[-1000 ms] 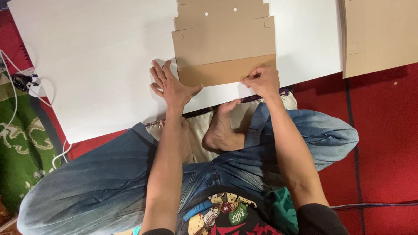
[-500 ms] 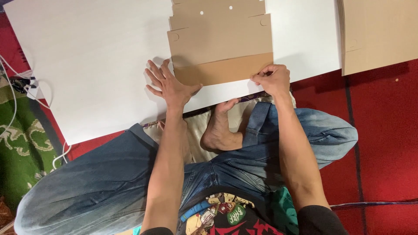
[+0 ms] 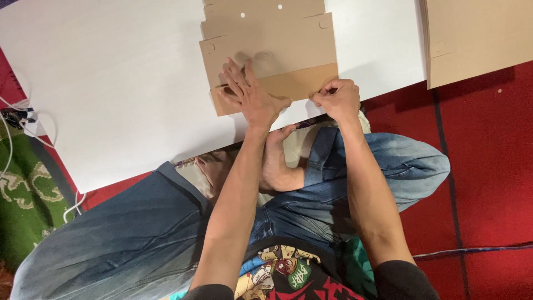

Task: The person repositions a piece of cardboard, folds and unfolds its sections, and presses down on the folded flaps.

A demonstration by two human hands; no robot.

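Brown cardboard blank lay under our flat, open left hand while our right hand pinched its folded flap, which next wanted creasing, we judged.

A: What surrounds the work?
B: A large white board lies on a red carpet. A stack of tan cardboard sheets rests at the upper right.
A: And on the left?
B: A green patterned rug, with white cables crossing it.
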